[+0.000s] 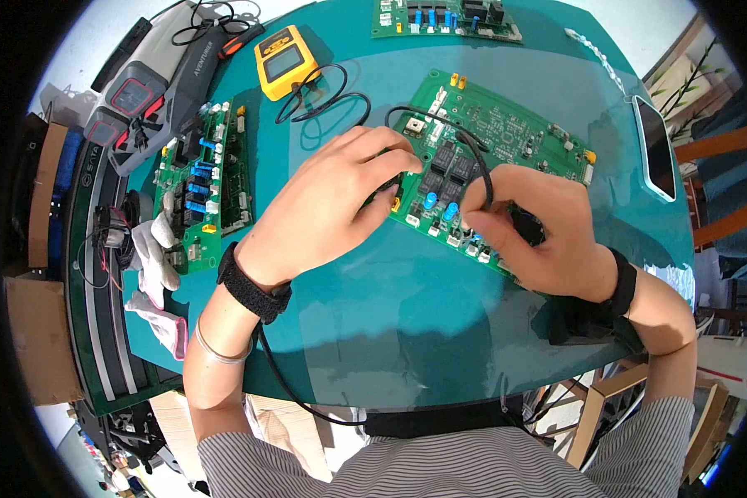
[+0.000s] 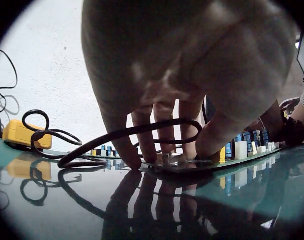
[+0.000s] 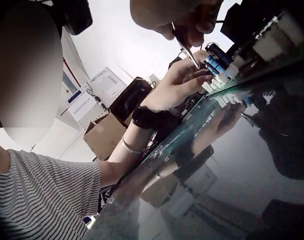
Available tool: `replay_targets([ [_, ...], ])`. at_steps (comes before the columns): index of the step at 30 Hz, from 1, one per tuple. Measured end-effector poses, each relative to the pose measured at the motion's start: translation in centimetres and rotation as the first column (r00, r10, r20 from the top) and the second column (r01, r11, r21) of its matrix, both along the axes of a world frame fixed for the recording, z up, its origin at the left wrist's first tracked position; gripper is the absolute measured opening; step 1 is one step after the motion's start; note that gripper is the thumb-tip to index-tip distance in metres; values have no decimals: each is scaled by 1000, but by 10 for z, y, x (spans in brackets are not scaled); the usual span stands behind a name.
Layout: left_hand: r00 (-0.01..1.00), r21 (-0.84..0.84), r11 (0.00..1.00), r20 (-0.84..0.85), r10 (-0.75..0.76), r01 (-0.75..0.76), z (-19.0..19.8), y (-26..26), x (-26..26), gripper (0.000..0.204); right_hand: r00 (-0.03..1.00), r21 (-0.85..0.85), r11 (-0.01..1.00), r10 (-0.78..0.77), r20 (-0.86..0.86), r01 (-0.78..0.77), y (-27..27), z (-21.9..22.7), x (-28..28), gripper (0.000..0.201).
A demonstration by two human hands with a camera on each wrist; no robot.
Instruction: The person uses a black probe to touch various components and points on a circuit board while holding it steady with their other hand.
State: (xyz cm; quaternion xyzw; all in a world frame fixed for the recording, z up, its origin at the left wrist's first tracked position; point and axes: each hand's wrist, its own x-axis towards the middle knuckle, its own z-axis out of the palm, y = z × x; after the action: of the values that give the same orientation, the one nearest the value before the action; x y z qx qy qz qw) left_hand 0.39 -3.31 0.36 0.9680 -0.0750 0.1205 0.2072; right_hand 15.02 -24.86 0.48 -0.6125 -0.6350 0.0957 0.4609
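A large green circuit board lies on the teal table mat, blue and white parts along its near edge. My left hand is at its left end; in the left wrist view the left hand points its fairly straight fingers down at the board's edge. Over the near edge, my right hand is curled around a thin tool, with a black cable rising at the fingers. The tool's metal tip stands close to the blue parts in the right wrist view; actual contact cannot be told.
A yellow meter with a coiled black cable stands at the back. Another green board and white gloves lie left, below a grey and black case. A further board is at the far edge, a phone at right.
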Motion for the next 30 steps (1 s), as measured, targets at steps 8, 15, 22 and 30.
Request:
replay_targets([
  [8, 1000, -10, 1000, -13, 7, -7, 0, 0, 0, 37, 997, 85, 995, -46, -63, 51, 1, -13, 2, 13],
  [15, 1000, -5, 1000, -8, 5, -5, 0, 0, 0, 36, 995, 186, 982, -17, -94, 34, 4, -15, 2, 15],
  [22, 1000, -16, 1000, 13, 2, -2, -1, 0, 0, 35, 996, 157, 984, 89, -10, -86, 4, -11, 6, 10],
  [30, 1000, -13, 1000, 8, 0, 0, 0, 0, 0, 35, 997, 155, 985, 77, -6, -75, 7, -11, 7, 19],
])
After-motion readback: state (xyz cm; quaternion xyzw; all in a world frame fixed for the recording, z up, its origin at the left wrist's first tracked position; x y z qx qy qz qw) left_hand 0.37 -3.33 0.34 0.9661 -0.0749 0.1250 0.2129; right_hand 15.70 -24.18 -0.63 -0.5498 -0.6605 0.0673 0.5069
